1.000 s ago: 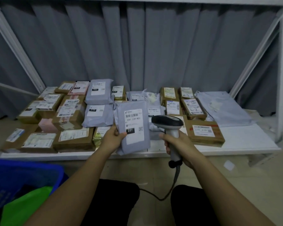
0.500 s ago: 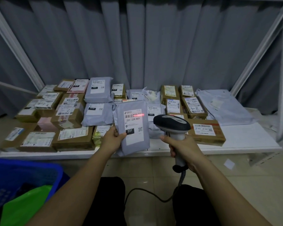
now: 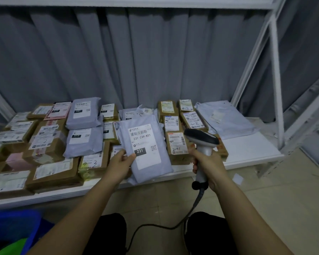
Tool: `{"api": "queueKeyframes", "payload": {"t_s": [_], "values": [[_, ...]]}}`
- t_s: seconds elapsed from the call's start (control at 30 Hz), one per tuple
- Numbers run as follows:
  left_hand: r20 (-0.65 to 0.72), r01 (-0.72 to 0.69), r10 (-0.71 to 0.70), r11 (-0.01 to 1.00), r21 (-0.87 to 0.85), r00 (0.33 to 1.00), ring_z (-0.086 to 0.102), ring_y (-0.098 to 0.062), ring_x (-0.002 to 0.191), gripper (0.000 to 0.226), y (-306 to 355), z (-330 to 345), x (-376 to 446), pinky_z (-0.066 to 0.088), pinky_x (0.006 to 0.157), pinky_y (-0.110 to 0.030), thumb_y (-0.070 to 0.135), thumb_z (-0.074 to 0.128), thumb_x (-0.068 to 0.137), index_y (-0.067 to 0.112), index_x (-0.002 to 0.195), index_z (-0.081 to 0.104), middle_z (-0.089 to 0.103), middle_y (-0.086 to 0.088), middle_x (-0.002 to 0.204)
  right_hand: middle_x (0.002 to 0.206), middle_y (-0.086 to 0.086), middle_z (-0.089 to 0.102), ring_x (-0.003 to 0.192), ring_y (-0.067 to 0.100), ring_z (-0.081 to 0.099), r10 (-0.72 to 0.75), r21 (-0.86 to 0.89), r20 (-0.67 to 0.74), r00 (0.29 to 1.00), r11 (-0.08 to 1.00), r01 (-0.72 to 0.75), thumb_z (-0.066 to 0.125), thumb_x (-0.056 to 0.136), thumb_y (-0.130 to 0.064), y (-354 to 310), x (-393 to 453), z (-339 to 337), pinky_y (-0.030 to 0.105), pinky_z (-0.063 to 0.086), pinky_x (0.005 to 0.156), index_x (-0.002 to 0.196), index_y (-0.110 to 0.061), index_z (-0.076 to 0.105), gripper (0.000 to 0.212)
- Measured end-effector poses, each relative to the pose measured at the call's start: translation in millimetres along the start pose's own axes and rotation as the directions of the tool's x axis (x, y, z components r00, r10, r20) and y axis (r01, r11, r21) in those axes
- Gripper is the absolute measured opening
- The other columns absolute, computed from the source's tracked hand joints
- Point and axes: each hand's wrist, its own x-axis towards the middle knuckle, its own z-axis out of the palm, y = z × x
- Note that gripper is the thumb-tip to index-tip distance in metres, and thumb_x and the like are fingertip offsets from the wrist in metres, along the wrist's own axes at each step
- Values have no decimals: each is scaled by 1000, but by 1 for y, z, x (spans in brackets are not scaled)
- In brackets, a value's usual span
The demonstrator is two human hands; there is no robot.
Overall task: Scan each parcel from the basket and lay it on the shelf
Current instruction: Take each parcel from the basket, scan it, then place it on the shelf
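Note:
My left hand (image 3: 120,163) grips a grey mailer parcel (image 3: 151,166) by its lower left corner, label facing me, reading 231-239-K01. It hangs above the front edge of the white shelf (image 3: 247,150). My right hand (image 3: 208,167) holds the handle of a corded barcode scanner (image 3: 202,139), whose dark head points left toward the parcel. No red scan line shows on the label. The blue basket (image 3: 13,225) sits at the bottom left, with a green bag (image 3: 13,247) inside it.
Several brown boxes (image 3: 44,142) and grey mailers (image 3: 84,115) cover the left and middle of the shelf. A large flat grey mailer (image 3: 226,118) lies at the right rear. A white upright post (image 3: 276,85) stands at the shelf's right end. A grey curtain hangs behind.
The red scan line seen on the label half a second ago is gone. The parcel and scanner have shifted slightly right, and the view has tilted.

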Motion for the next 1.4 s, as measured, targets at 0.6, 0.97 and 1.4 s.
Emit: {"api": "queueKeyframes", "payload": {"t_s": [0.6, 0.97, 1.4], "values": [[-328, 49, 32, 971, 236, 944, 51, -34, 112, 37, 9, -3, 96, 44, 93, -40, 28, 39, 101, 14, 134, 30, 49, -16, 130, 49, 5, 47, 41, 14, 44, 25, -115, 115, 993, 993, -12, 65, 87, -7, 16, 63, 48, 27, 39, 45, 72, -11, 51, 21], [-240, 85, 14, 914, 397, 971, 51, -33, 112, 37, 31, 42, 167, 44, 92, -38, 34, 43, 99, 12, 129, 39, 51, -16, 128, 46, 3, 47, 43, 16, 43, 69, -74, 65, 995, 995, -64, 64, 86, -3, 32, 87, 54, 29, 37, 48, 67, -10, 51, 24], [-182, -124, 203, 921, 370, 962, 56, -20, 91, 17, 10, -60, 77, 45, 75, -29, 17, 49, 98, 10, 111, 56, 59, -6, 107, 61, 7, 52, 48, 15, 48, -67, -243, 286, 956, 960, 140, 61, 92, -17, 27, 39, 121, 23, 44, 46, 87, -7, 54, 13]]}}
